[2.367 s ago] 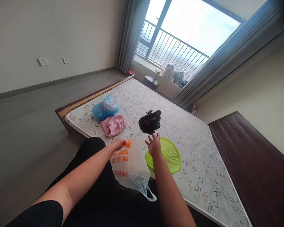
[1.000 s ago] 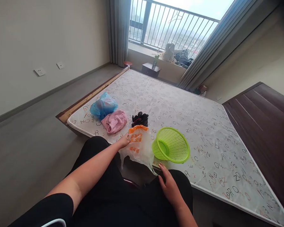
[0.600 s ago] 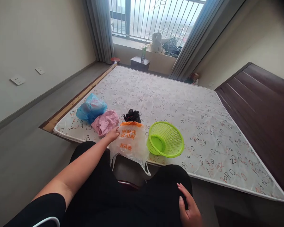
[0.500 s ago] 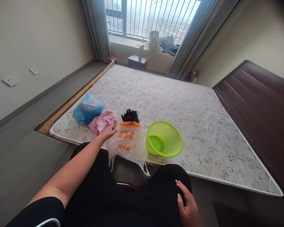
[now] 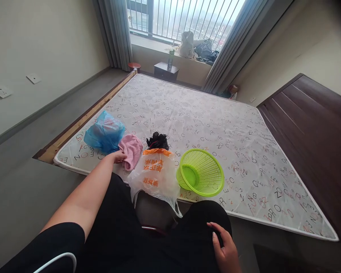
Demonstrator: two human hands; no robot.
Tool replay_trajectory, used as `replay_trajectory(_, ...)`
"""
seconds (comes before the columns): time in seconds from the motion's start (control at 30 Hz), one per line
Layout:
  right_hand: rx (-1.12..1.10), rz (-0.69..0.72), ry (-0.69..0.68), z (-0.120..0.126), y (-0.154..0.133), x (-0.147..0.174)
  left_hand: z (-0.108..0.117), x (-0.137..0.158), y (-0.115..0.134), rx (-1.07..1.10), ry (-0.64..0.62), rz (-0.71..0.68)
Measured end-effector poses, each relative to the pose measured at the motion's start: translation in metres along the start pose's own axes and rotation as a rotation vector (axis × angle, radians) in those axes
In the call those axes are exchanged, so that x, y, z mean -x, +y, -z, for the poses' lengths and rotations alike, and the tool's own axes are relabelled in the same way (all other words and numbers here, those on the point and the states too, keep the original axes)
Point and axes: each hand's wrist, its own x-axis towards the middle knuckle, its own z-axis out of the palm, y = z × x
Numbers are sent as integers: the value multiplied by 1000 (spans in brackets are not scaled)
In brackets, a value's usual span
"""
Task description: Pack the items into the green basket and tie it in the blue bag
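Observation:
A crumpled pink towel (image 5: 132,149) lies on the mattress, and my left hand (image 5: 119,156) pinches its left edge. Behind that hand is a knotted, filled blue plastic bag (image 5: 105,131). To the towel's right, a white plastic bag (image 5: 153,174) with orange print is spread flat, its handles hanging over the mattress edge. A black bunched item (image 5: 157,141) sits just beyond it; its kind is unclear. Right of the bag, a green plastic basket (image 5: 200,172) tilts toward me with nothing inside. My right hand (image 5: 226,248) rests on my thigh, fingers apart and holding nothing.
The letter-printed mattress (image 5: 187,110) lies in a wooden bed frame (image 5: 82,117), with a dark headboard (image 5: 309,125) at right. Beyond it stand a small nightstand (image 5: 166,70) with a bottle (image 5: 171,60), a red stool (image 5: 134,66) and a barred window with bags on its sill.
My left hand has moved from the towel's right side to its left edge. The towel now looks narrower, its left part drawn in to the right. My right hand stays on my thigh.

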Motion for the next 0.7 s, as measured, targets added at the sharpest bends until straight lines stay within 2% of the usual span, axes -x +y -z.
replay_trajectory(0.07,-11,-12,3,0,2,1,-4,-1,0,16,-140,41)
replay_trajectory(0.13,-12,-19,4,-1,2,1,0,-3,0,35,-144,67)
replay_trajectory(0.33,1,-37,7,1,2,-4,27,-13,-11,-24,207,139)
replay_trajectory(0.53,3,-81,-13,2,-3,-13,26,-11,-23,-43,294,207)
replay_trajectory(0.63,-4,-95,-11,1,-5,-16,33,-1,-24,-19,348,166)
replay_trajectory(0.7,-10,-96,-7,0,-6,-16,45,8,-24,8,429,92)
